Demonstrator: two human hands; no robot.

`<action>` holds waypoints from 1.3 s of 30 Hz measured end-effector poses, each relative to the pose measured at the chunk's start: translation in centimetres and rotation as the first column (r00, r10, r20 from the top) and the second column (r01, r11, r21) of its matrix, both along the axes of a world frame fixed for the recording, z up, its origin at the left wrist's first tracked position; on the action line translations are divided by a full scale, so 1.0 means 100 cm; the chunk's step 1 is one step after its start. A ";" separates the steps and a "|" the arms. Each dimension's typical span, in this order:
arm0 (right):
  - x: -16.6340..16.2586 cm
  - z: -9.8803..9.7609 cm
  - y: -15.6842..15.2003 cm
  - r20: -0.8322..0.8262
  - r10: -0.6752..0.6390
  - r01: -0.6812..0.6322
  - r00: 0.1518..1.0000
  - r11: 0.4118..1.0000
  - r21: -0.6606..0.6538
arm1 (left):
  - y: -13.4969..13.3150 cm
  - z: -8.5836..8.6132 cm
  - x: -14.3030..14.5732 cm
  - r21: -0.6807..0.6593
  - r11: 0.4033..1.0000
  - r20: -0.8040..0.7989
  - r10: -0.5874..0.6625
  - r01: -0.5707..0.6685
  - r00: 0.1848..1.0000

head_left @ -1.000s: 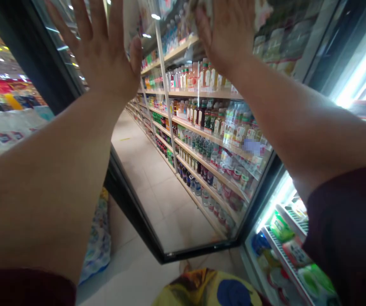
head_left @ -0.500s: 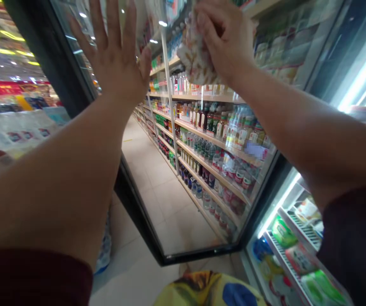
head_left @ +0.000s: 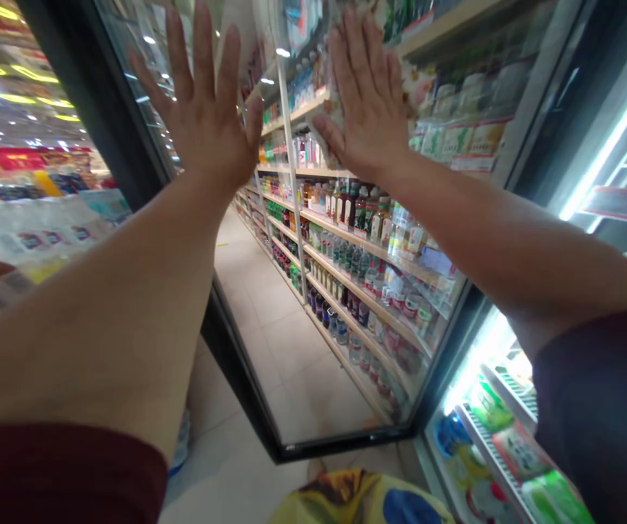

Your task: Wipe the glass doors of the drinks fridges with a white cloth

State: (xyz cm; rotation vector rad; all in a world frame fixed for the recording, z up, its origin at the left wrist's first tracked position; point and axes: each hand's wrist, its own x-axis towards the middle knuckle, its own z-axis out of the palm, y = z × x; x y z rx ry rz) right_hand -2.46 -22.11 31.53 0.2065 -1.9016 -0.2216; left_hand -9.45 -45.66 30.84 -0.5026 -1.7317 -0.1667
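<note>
A black-framed glass door (head_left: pixel 346 445) stands swung out in front of me. My left hand (head_left: pixel 212 124) lies against the upper left of its glass, palm forward, fingers spread. Higher on the right side of the pane, my right hand (head_left: pixel 371 109) is flat, its fingers stretched upward over a pale patterned cloth (head_left: pixel 416 86). The cloth lies between that palm and the glass, with parts showing around the hand; the rest is hidden under it.
Through the glass I see shelves of bottled drinks (head_left: pixel 357 204) along a tiled aisle (head_left: pixel 248 291). At right is a lit refrigerated cabinet with packaged goods (head_left: pixel 521 444). Packs of goods (head_left: pixel 52 225) stand at left. Yellow patterned fabric (head_left: pixel 357 498) shows below the door.
My right hand has gone from gripping the bunched cloth to lying flat over it, with fingers extended. My left hand stays spread on the glass.
</note>
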 end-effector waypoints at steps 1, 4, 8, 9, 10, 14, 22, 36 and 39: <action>0.001 0.002 0.007 0.001 0.033 -0.033 0.999 0.998 0.048 | 0.001 -0.001 0.003 0.007 1.000 0.013 0.007 -0.007 1.000; 0.000 0.022 0.017 0.034 0.023 -0.022 0.999 1.000 -0.021 | 0.002 -0.004 0.012 0.025 0.999 0.034 0.045 -0.045 0.998; -0.008 0.046 -0.002 0.048 -0.142 0.143 0.989 0.799 -0.584 | 0.001 -0.004 0.013 0.023 1.000 0.024 0.010 -0.010 1.000; -0.008 0.046 -0.009 0.055 -0.162 0.162 0.985 0.783 -0.600 | 0.001 -0.004 0.012 0.025 0.999 0.012 -0.020 0.020 1.000; -0.008 0.043 -0.013 0.055 -0.150 0.156 0.987 0.837 -0.524 | 0.000 -0.003 0.010 0.024 0.999 0.003 -0.047 0.047 0.999; 0.000 0.032 -0.001 0.144 0.064 -0.094 0.988 0.972 0.216 | -0.001 -0.002 0.007 0.009 1.000 0.037 -0.008 0.007 0.999; -0.006 0.053 0.031 -0.006 -0.159 0.112 0.987 0.724 -0.680 | 0.001 -0.007 0.018 -0.016 0.993 -0.003 0.118 -0.118 0.993; -0.001 0.028 -0.002 0.056 -0.229 0.208 0.972 0.719 -0.663 | 0.000 -0.006 0.017 0.008 1.000 0.016 -0.012 0.012 1.000; 0.004 0.020 0.000 0.034 -0.076 0.079 0.997 0.992 -0.102 | -0.001 -0.006 0.016 0.005 0.998 0.023 -0.058 0.058 0.998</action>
